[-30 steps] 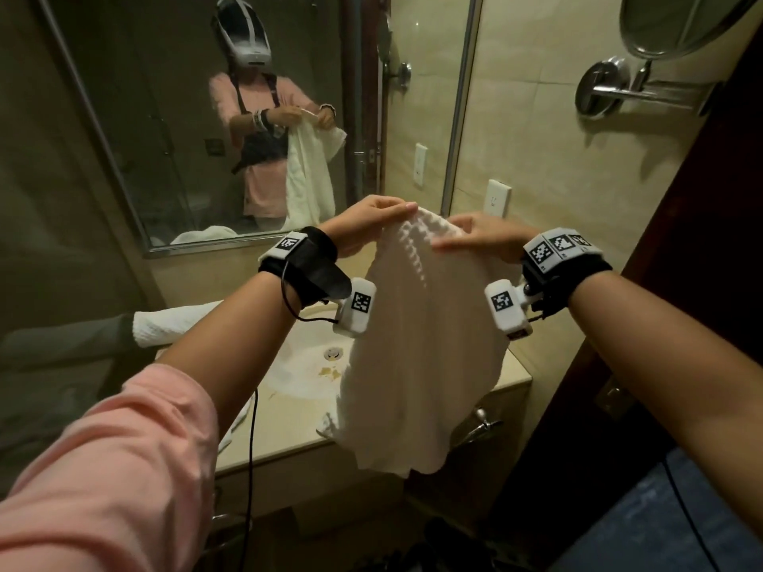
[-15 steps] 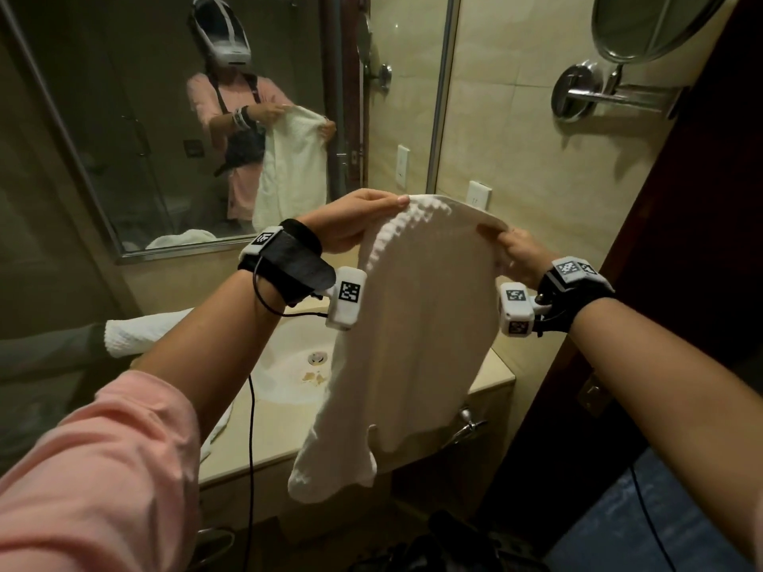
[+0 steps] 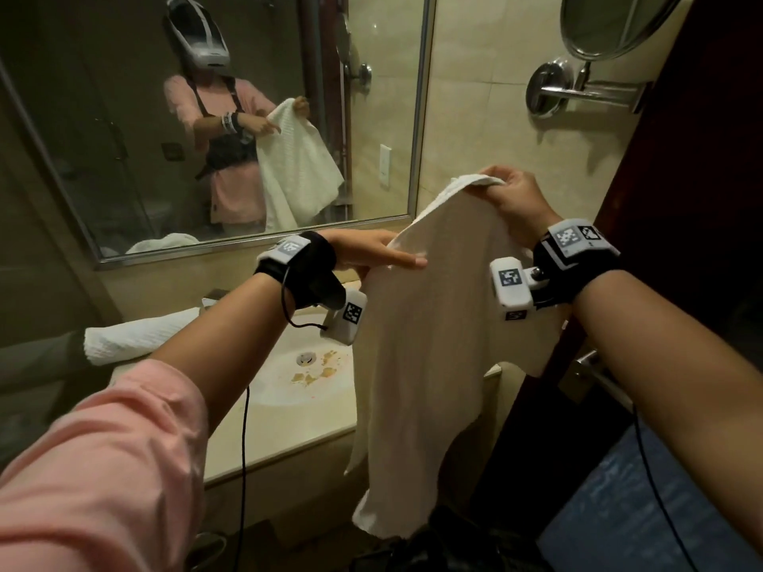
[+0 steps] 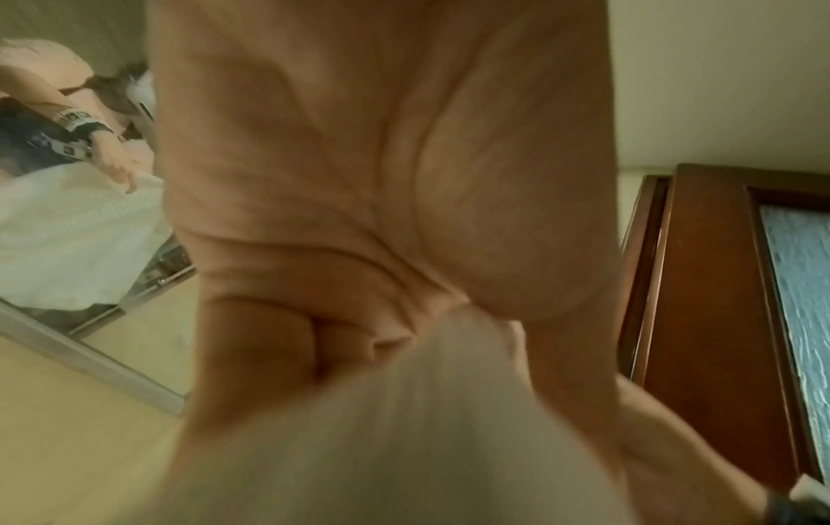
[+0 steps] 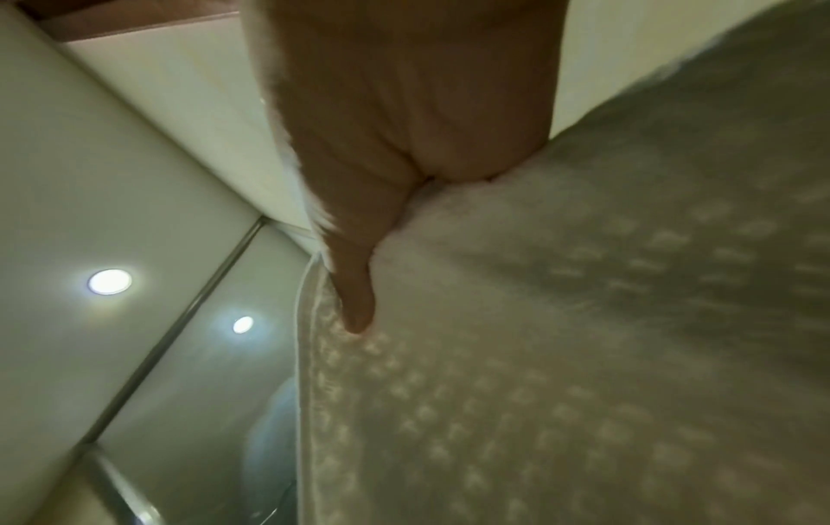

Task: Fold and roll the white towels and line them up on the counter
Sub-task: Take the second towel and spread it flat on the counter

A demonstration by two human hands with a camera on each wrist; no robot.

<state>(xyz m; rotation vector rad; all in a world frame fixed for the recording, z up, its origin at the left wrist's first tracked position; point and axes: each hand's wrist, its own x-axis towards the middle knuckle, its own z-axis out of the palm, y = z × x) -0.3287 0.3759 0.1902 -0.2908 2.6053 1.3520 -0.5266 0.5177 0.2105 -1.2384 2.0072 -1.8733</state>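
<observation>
Head view: held a white towel (image 3: pixel 433 344) up in the air with both hands, over the right front end of the counter (image 3: pixel 264 447) and touching none of it. Pinched the top hem high with the right hand (image 3: pixel 510 200), fingers curled over the edge. Gripped the same hem lower and further left with the left hand (image 3: pixel 371 253), one finger laid straight across the front of the cloth. Let the top edge slope down from right to left, and the rest hang long and loose, past the counter's front edge and down toward the floor.

Left wrist view, blurred: showed the palm (image 4: pixel 382 160) close up, with fingers (image 4: pixel 350 348) curled into a bunch of the towel (image 4: pixel 404 444). Took in a brown door (image 4: pixel 700 266) at the right.

Right wrist view: pressed one fingertip (image 5: pixel 355 312) against the waffle-textured cloth (image 5: pixel 539 355) just beside its hem; hid the other fingers behind the fabric.

On the counter, left of the sink (image 3: pixel 289 386): kept a rolled towel (image 3: pixel 136 336) lying on its side, well apart from the hanging one. Left yellowish flecks in the basin near the drain.

Above the counter: reflected the person and the raised towel in the wall mirror (image 3: pixel 124 97). Higher on the right wall: carried a round mirror (image 3: pixel 611 22) on a chrome arm.
</observation>
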